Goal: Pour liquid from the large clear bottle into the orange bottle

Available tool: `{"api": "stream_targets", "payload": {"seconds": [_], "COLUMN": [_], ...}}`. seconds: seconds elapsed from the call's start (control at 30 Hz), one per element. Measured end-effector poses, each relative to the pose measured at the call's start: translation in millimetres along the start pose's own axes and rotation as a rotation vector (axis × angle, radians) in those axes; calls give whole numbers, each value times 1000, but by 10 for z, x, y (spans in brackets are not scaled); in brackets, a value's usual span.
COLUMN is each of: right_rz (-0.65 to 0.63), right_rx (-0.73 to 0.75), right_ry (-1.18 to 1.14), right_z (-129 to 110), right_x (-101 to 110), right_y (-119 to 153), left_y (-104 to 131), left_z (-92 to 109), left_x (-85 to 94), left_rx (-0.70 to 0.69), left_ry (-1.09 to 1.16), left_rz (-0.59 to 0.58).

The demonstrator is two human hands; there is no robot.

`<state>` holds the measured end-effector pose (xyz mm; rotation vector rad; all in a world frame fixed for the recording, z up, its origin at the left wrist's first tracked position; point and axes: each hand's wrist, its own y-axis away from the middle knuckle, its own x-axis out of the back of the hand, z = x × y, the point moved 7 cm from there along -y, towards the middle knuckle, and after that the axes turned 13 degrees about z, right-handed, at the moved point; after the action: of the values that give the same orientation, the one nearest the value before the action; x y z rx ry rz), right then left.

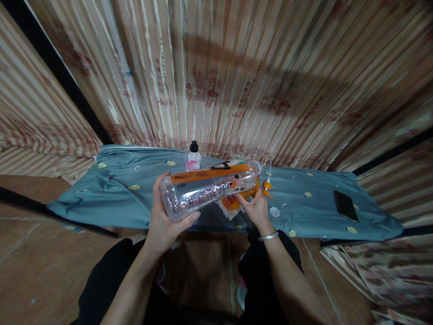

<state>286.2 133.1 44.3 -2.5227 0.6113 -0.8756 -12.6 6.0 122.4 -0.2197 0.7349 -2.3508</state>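
Observation:
A large clear plastic bottle (209, 194) with an orange label is tipped almost level, its mouth pointing right. My left hand (162, 214) is closed around its base end. My right hand (256, 207) is closed on an orange bottle (233, 203), which the clear bottle partly covers. The clear bottle's mouth is close above the orange bottle; whether they touch, I cannot tell. Under the orange bottle lies white tissue (230, 212). An orange pump head (267, 186) with a pale tube rests to the right, and a round white cap (274, 211) lies nearer me.
A small bottle with a black cap (193, 160) stands at the back. A dark phone (345, 206) lies at the right of the table with the blue-green cloth (118, 198). Striped curtains (216, 90) hang behind, with dark frame poles (61, 72) at the sides.

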Motion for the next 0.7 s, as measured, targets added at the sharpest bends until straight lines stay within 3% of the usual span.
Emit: {"api": "stream_targets", "payload": {"seconds": [0.7], "right_rz": [-9], "right_rx": [-9], "right_ry": [-5], "right_z": [-10], "right_x": [0], "right_y": [1], "left_y": [6], "left_z": [0], "left_x": [15], "left_rx": [-13], "left_ry": [-9], "left_rz": [7]}}
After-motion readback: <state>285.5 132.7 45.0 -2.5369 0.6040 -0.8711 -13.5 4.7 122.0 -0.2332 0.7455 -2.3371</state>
